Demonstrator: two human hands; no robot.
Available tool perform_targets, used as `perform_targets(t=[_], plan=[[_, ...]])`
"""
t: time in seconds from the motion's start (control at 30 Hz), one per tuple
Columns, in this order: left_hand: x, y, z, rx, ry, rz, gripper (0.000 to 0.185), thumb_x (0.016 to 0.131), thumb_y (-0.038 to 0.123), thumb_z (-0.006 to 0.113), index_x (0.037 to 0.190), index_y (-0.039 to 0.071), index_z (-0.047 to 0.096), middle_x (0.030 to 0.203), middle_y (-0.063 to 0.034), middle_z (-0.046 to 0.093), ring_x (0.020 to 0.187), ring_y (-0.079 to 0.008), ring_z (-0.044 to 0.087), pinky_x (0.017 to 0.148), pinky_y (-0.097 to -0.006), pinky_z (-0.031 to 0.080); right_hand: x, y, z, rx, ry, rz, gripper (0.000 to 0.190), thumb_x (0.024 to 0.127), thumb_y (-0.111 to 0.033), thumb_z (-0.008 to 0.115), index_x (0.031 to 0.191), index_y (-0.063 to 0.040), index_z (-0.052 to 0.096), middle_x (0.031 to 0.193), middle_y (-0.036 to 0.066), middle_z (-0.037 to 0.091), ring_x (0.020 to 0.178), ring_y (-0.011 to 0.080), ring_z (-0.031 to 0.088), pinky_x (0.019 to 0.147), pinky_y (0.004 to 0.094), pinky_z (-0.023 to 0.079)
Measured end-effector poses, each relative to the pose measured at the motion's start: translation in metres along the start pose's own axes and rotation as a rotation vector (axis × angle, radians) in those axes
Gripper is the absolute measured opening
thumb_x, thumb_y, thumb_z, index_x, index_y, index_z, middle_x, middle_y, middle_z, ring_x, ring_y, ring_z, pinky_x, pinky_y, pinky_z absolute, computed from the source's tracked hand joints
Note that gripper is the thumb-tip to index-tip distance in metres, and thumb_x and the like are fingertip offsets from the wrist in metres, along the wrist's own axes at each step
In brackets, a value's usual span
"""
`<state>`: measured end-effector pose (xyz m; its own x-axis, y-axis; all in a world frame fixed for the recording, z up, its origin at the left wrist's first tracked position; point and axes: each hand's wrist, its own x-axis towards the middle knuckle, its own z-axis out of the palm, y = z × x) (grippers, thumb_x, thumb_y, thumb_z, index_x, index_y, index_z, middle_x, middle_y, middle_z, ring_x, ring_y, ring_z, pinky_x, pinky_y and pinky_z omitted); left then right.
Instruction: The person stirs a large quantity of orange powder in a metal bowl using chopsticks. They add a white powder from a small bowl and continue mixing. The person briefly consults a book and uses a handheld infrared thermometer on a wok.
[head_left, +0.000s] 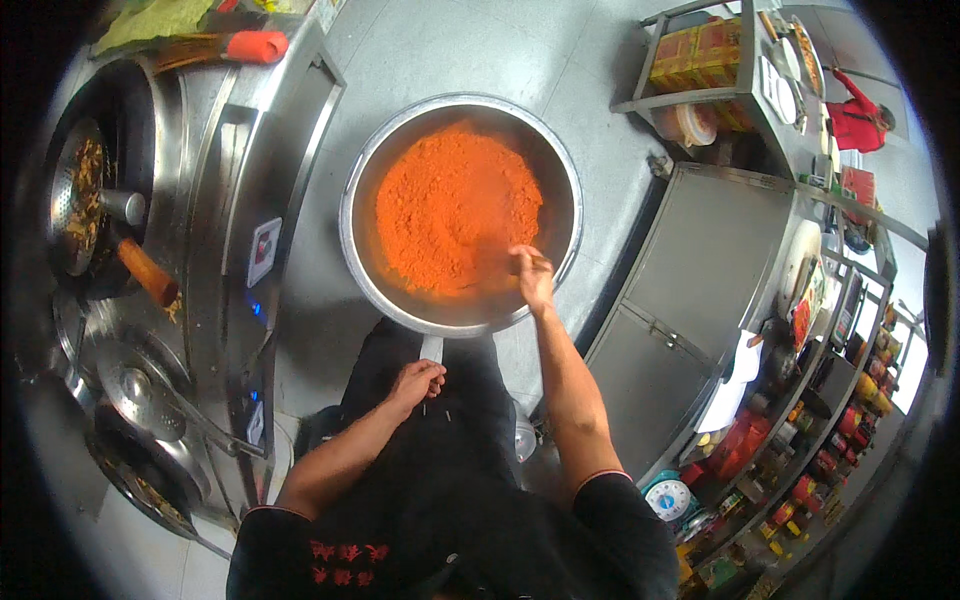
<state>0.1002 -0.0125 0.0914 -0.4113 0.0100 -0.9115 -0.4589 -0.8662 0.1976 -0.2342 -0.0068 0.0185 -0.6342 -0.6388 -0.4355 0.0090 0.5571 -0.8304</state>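
Observation:
A large round metal pot (350, 217) stands before me, holding a coarse orange-red mass (442, 202) with a faint haze over its right side. Over the pot's lower right part, my right hand (534, 274) is closed round the handle of a utensil; its far end is blurred against the orange mass, so its kind cannot be told. My left hand (420, 381) is loosely curled just below the near rim, by a pale flat strip (432, 349) at the pot's edge. Whether its fingers hold the strip or anything else cannot be told.
At left is a steel stove (262, 172) with a wok (135, 82), a perforated ladle (79, 217) and strainers. At right stand a steel cabinet (705, 247), a dial scale (667, 500) and shelves with jars. A person in red (859, 120) is far off at upper right.

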Motion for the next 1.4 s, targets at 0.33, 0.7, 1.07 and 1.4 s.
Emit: perform_targets(t=[0.33,0.7,1.07,1.4], plan=[[0.009,-0.023,-0.003,0.09,0.061,-0.027,0.022,0.104,0.02,0.055,0.106,0.004,0.07,0.089,-0.0026,0.069,0.075,-0.0117,0.063,0.067,-0.0286,0.051,0.05,-0.04,0.073,0.175,0.337,-0.373,0.019,0.105,-0.01,0.052,0.101,-0.004,0.07,0.104,0.008,0.072,0.105,0.0234,0.066,0.098,0.0353,0.048],[0.031,-0.052,0.098,0.073,0.086,-0.003,0.013,0.098,0.017,0.065,0.097,0.005,0.066,0.081,-0.0041,0.064,0.067,-0.0138,0.06,0.059,-0.0274,0.048,-0.106,0.026,0.014,-0.691,-0.493,-0.58,0.034,0.084,-0.015,0.063,0.117,-0.008,0.07,0.125,0.019,0.064,0.121,0.0378,0.062,0.102,0.0476,0.051],[0.076,-0.091,0.286,0.362,0.12,0.025,0.032,0.105,0.04,0.058,0.107,0.009,0.064,0.077,-0.0052,0.066,0.057,-0.0201,0.062,0.055,-0.0328,0.054,-0.178,0.027,-0.155,-0.519,-0.225,-0.915,0.016,0.087,-0.026,0.061,0.087,-0.011,0.068,0.094,0.009,0.061,0.099,0.0293,0.059,0.084,0.0418,0.048],[0.054,-0.046,0.585,0.248,-0.618,-0.273,0.053,0.109,0.043,0.041,0.131,-0.002,0.06,0.129,-0.0174,0.067,0.116,-0.0298,0.065,0.106,-0.0447,0.048,-0.313,0.086,-0.463,-0.731,0.323,-0.326,0.03,0.092,-0.042,0.062,0.099,-0.014,0.07,0.1,0.011,0.071,0.09,0.0351,0.07,0.08,0.0517,0.053]])
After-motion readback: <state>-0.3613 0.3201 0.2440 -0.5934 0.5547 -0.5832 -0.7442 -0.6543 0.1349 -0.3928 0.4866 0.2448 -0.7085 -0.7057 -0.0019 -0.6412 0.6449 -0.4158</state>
